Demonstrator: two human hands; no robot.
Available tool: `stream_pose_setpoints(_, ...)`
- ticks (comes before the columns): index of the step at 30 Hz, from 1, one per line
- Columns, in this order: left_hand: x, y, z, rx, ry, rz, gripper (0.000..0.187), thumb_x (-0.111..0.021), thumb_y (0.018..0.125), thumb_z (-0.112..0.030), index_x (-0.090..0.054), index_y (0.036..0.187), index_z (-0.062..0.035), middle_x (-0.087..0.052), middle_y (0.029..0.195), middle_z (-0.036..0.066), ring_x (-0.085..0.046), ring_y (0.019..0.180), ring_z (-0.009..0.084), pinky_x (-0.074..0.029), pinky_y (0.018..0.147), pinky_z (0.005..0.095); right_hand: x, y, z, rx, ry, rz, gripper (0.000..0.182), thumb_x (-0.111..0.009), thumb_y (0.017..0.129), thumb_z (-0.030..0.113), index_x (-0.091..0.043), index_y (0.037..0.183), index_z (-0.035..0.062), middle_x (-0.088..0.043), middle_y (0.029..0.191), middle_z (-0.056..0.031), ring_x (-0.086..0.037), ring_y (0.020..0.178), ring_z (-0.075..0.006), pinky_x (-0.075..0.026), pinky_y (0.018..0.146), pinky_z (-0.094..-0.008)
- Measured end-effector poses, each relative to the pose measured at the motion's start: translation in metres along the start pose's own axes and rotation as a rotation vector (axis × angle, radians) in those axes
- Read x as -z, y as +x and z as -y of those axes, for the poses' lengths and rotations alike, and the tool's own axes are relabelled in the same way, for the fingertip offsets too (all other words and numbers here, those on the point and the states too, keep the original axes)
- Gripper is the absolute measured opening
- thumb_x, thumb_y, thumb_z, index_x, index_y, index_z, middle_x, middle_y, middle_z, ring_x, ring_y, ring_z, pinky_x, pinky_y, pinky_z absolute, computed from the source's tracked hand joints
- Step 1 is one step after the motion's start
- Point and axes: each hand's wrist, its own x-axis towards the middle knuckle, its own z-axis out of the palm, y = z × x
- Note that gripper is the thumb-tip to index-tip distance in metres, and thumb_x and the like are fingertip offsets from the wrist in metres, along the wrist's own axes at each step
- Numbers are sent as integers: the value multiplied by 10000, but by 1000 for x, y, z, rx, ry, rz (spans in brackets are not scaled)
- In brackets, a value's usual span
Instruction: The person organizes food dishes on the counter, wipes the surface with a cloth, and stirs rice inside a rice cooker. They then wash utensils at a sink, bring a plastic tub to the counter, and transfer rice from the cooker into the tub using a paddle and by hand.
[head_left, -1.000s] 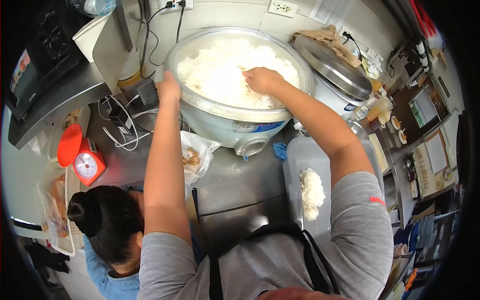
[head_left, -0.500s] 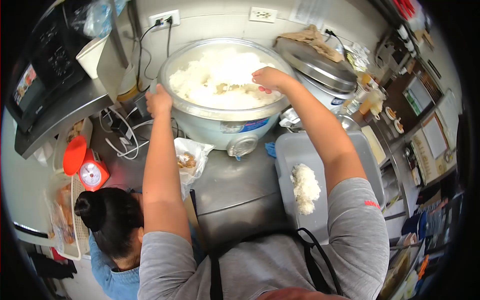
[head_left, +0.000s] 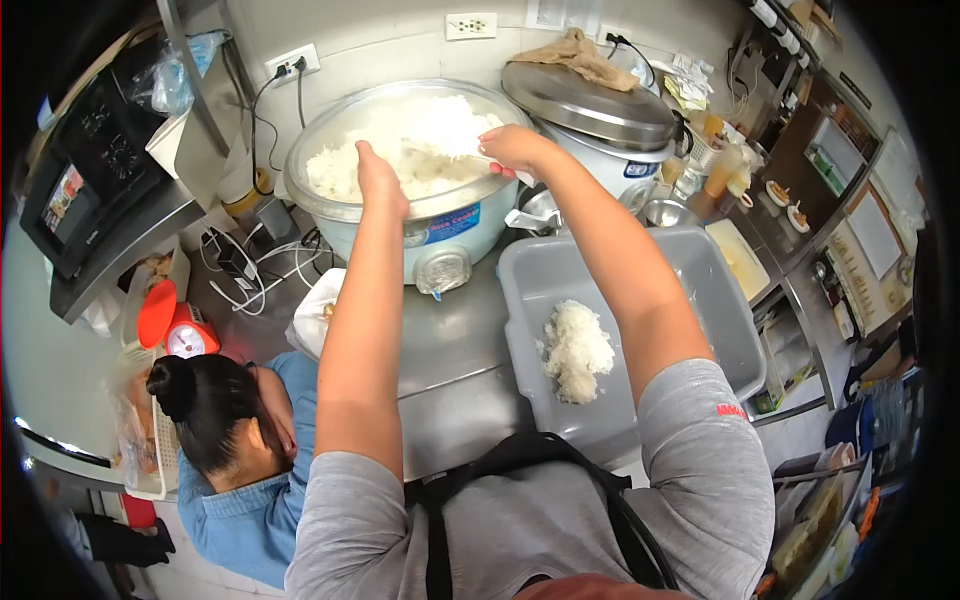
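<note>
A large rice cooker (head_left: 330,215) full of white rice (head_left: 345,168) stands against the wall. My right hand (head_left: 512,150) is closed over the cooker's right side on a white rice paddle (head_left: 525,178); its handle end sticks out below my fingers, and its blade is hard to make out against the rice. My left hand (head_left: 380,183) is over the cooker's front rim, fingers extended and thumb raised, with nothing visible in it. A grey plastic tub (head_left: 520,270) at the right contains one mound of rice (head_left: 577,350).
Another person (head_left: 215,430) in a blue top bends down close to my left arm. An orange scale (head_left: 185,332), tangled cables (head_left: 250,270) and a microwave (head_left: 95,170) are on the left. A second lidded cooker (head_left: 595,100) and a metal bowl (head_left: 670,212) stand at right.
My left hand has left the cooker's left rim and moved right to its front. My right hand remains by the rice, now showing the paddle's handle. The view has shifted rightward.
</note>
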Motion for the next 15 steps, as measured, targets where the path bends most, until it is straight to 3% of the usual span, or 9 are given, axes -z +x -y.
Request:
stream_pose_setpoints(2,-19,-9,13,95,-73,-39,659,-297,826,-482,-171,1264,-6,-287,1261,143,-281,1161,267,-180,963,430,5,-20,-13,27,79,44,336,-470,780,151,-485,1080,0,-493,611,-23,-437,478,-93,-351,402,-233)
stream_pose_setpoints(3,-26,-19,20,17,-123,40,673,-265,832,-494,-119,1279,-13,-193,1307,167,-217,1194,295,-127,989,415,13,-31,-22,49,93,60,331,-467,784,147,-484,1079,-1,-488,611,-17,-436,482,-90,-349,404,-224)
stream_pose_setpoints(6,-41,-54,48,34,-264,310,704,-220,829,-520,-99,1282,6,-155,1312,197,-189,1207,284,-95,994,398,54,-95,-43,59,42,104,289,-468,784,133,-501,1051,28,-502,639,-11,-443,494,-72,-365,422,-205)
stream_pose_setpoints(8,-43,-93,69,163,-186,364,734,-190,821,-549,-78,1285,8,-156,1310,215,-178,1215,295,-109,994,385,77,-140,-65,21,-97,40,282,-464,746,82,-517,1022,53,-538,645,-46,-496,531,-131,-405,478,-255)
stream_pose_setpoints(10,-45,-130,89,419,-336,429,757,-158,811,-569,-55,1288,10,-131,1324,219,-169,1227,297,-116,995,376,92,-179,-98,164,-427,-97,322,-446,719,52,-516,1032,86,-559,671,-81,-536,606,-198,-424,539,-300)
stream_pose_setpoints(11,-42,-144,99,531,-162,340,746,-174,815,-563,-94,1286,10,-194,1310,204,-218,1210,291,-166,983,371,92,-193,-114,233,-586,-143,347,-437,706,37,-515,1037,103,-569,685,-98,-556,643,-232,-433,570,-323)
stream_pose_setpoints(14,13,-125,191,256,464,487,586,-298,839,-457,-327,1188,14,-408,1158,201,-361,1107,297,-313,891,373,67,-224,-144,-38,-855,-208,425,-411,692,16,-486,1083,164,-577,800,-132,-554,765,-303,-433,655,-365)
stream_pose_setpoints(15,22,-136,187,42,663,539,532,-358,822,-393,-357,1172,7,-390,1172,201,-355,1107,314,-295,907,375,60,-231,-151,-47,-879,-197,438,-406,699,16,-471,1099,180,-574,831,-134,-555,775,-302,-437,657,-369)
